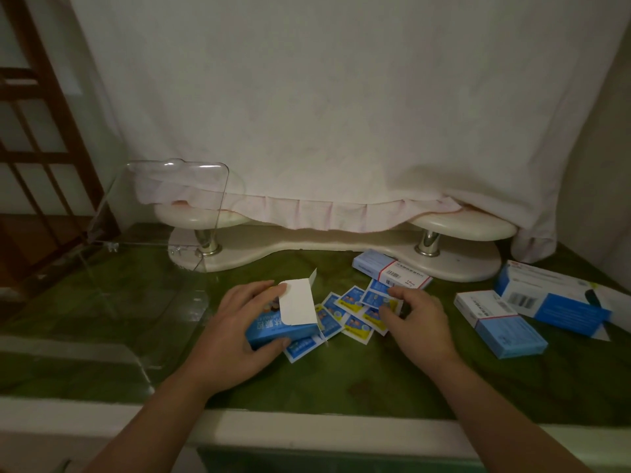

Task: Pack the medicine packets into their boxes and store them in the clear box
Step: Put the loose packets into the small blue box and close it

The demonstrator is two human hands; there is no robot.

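My left hand grips a blue medicine box lying on the green table, its white end flap standing open toward the right. Several blue-and-yellow medicine packets lie scattered just right of the box. My right hand pinches one of these packets at the right side of the pile. The clear box stands at the left of the table with its lid raised.
A blue-and-white box lies behind the packets. Two more blue boxes sit at the right. A cream two-tier stand under a white cloth runs along the back. The table's front edge is close to me.
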